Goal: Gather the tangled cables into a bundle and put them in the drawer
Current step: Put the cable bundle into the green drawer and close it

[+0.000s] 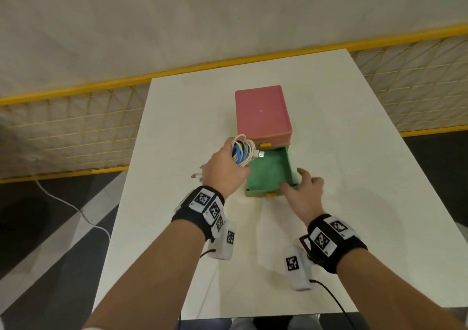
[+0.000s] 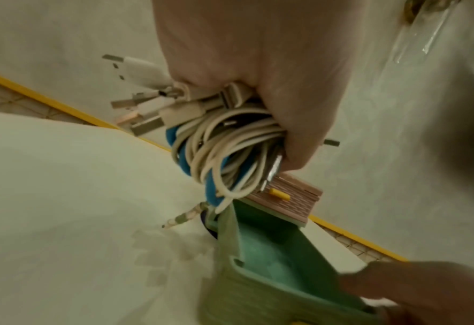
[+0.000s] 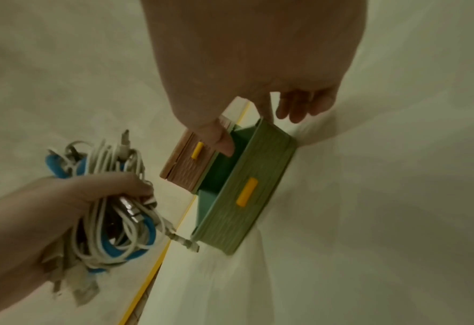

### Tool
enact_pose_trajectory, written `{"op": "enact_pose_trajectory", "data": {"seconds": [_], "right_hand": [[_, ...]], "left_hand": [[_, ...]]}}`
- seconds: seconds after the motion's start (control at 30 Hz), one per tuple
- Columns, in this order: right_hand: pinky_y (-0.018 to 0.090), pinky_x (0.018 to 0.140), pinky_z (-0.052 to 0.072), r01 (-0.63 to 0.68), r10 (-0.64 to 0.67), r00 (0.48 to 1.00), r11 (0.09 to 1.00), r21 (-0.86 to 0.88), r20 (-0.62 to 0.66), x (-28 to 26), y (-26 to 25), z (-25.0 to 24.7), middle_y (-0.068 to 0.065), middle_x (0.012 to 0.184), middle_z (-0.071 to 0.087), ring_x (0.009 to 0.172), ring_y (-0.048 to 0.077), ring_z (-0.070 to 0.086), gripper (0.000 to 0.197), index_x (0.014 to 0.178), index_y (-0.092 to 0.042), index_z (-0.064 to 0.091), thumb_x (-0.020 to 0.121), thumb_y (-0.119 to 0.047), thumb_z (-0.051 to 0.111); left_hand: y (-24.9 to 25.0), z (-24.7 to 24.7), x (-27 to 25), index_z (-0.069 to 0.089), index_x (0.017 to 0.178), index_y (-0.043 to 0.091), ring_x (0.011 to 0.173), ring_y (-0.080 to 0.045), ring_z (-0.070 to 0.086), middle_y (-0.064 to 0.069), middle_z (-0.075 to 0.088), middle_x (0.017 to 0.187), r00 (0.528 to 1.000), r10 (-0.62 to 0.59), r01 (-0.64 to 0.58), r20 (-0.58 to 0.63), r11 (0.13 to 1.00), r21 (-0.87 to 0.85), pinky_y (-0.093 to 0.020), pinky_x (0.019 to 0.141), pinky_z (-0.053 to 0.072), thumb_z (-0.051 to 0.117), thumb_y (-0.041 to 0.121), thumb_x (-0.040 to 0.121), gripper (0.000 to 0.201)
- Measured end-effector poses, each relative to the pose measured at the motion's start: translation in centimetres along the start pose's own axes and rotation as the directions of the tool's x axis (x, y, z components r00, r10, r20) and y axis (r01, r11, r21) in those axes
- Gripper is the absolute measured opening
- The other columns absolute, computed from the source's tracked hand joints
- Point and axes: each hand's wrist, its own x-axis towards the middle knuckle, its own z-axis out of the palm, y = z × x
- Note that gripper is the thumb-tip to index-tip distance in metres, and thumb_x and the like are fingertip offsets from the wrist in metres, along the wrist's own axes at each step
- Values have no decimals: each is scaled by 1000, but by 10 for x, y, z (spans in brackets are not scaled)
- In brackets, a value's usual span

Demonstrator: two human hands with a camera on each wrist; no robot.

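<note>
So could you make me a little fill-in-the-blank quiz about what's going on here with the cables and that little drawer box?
1. The cable bundle is gripped in the ____ hand.
2. Among the white cables runs one of ____ colour.
3. The pulled-out green drawer so far holds ____ cables.
4. The right hand holds the drawer's front ____ corner.

Missing words: left; blue; no; right

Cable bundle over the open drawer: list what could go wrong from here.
1. Loose plugs stick out of the cable bundle in the left hand; one may catch the green drawer wall or hang over the rim.
2. The right hand holds the drawer's front corner, thumb inside, so dropped cables may land on it.
3. Coils may spring apart, blocking closing.
</note>
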Motion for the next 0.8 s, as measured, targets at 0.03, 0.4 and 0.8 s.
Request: {"op": "enact_pose_trajectory", "data": {"seconds": [0.03,0.4,0.8], "right_hand": [[39,105,34,72,-74,997,996,-44,-29,5,-3,-1,18,127,37,118,35,42,68,141,-11,37,81,-25,65],[37,68,51,470,-461,882,871,-141,95,17,-1,-14,-2,145,34,88,26,59,89,149,-34,7,80,1,50],[35,68,43,518,-336,851,662,-542,403,30,-15,-11,-9,154,30,92,27,53,79,150,-32,-7,90,-16,42]], "left_hand": [[4,3,-1,46,130,36,81,-26,67,6,68,89,1000,0,0,23,1000,-3,-37,77,55,68,25,74,61],[63,72,40,53,89,14,87,-27,63,-4,64,94,931,-121,-72,345,864,498,-33,73,49,60,22,87,11],[58,77,68,63,114,8,107,-28,63,-10,67,115,780,-336,-109,528,759,643,-38,93,51,56,27,94,29]]}}
